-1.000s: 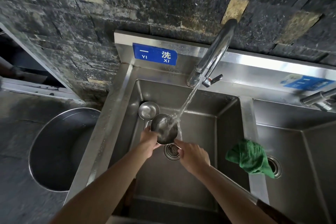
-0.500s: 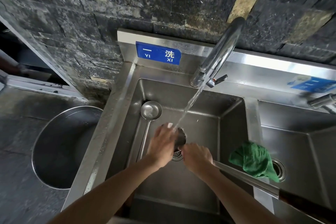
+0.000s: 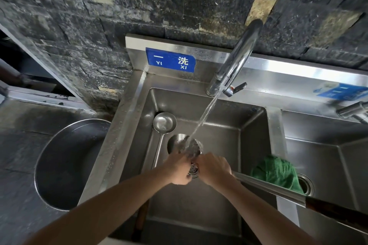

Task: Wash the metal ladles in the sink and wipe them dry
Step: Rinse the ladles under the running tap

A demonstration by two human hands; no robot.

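Both hands meet over the drain [image 3: 193,170] of the left sink [image 3: 253,145]. The right hand [image 3: 214,169] has its fingers curled tight around the handle of a ladle [image 3: 184,144], close to the bowl. The long handle runs back past the wrist, over the wall between the two sinks, and ends in a dark grip. The left hand [image 3: 178,168] sits just beside the right one, and its fingertips touch the near edge of the ladle's bowl (how far they curl round it cannot be told). The bowl is just past the fingers of both hands, and water [image 3: 205,114] from the tap [image 3: 235,59] pours right into it and splashes.

A second ladle [image 3: 164,122] lies in the same sink, past the left hand and a bit to its left. Its bowl faces up near the back corner, and its handle runs down along the sink's left side.

A green cloth [image 3: 276,173] is bunched to the right of the right hand, behind the long handle. To the left of the left arm there is a big round metal basin [image 3: 65,163].
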